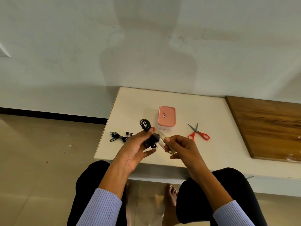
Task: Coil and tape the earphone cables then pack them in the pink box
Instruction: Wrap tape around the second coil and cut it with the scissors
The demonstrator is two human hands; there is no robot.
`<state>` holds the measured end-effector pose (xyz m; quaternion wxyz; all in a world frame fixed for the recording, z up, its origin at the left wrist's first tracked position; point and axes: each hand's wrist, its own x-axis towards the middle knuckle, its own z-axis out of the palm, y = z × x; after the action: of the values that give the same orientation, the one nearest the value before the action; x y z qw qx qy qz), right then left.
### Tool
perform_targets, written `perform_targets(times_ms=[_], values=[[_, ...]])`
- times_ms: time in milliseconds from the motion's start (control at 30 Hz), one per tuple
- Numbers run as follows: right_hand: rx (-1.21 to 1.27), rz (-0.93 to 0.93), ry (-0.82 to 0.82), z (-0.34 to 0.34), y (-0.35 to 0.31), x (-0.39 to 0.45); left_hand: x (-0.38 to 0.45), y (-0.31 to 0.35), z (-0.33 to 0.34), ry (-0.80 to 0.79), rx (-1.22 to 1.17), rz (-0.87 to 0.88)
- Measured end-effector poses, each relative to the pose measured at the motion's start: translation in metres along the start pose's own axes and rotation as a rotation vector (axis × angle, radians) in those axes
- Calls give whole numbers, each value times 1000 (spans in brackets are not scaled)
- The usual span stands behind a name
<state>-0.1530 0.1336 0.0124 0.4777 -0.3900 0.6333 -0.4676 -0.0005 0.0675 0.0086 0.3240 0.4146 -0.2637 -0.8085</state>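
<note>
Nearest us, our knees in dark trousers and two ribbed lilac sleeves [104, 207] frame the view, with a bare foot [171, 195] on the floor between them. Above the near edge of the white surface [130, 105], our left hand [136, 149] holds a black coiled earphone cable [149, 135], thumb and fingers curled round the bundle, its loop sticking up past the fingertips. Just to the right, our right hand [182, 150] pinches a roll of clear tape [164, 142], a strip of it running over to the coil.

Farther left, a second earphone set [120, 136] lies bundled on the surface near its left edge. To the right lie red-handled scissors [197, 133], blades pointing away. Farther still, the pink box [166, 117] stands with its lid on; a small red-and-white label sits on the lid, its writing too small to read. A wooden panel [268, 128] covers the surface at far right.
</note>
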Motion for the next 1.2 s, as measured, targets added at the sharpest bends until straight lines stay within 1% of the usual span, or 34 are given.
perform_targets(times_ms=[67,167,233,433,500,567,633,733,800,833,900,1033,1133,1200], values=[[-35,-6,35,2,0,0,-6,-5,4,12,144,60],[-34,-5,-12,6,-1,-6,-13,-12,10,96,175,162],[11,0,-66,8,-2,-11,-16,-12,11,115,121,166],[188,54,-270,-8,-10,-16,-21,-7,10,68,-79,90],[183,47,-321,-10,-10,-17,-21,-7,8,57,-118,66],[97,20,-308,-10,-11,-18,-20,-6,5,47,-164,39],[-4,-9,-227,-8,-11,-18,-19,-5,2,29,-180,22],[-5,-51,-99,-6,-7,-17,-20,-5,0,-45,-91,-5],[-20,-68,-55,-4,-3,-15,-21,-9,3,-50,52,7],[-40,-72,-56,-3,-2,-15,-22,-11,6,-25,109,32],[-66,-74,-73,-2,0,-15,-21,-16,10,46,136,85],[-20,-61,-128,-3,0,-16,-20,-16,13,92,35,128],[30,-71,-213,-6,-1,-15,-18,-13,10,95,-52,114],[-2,-69,-226,-7,-2,-15,-17,-12,9,71,-111,84]])
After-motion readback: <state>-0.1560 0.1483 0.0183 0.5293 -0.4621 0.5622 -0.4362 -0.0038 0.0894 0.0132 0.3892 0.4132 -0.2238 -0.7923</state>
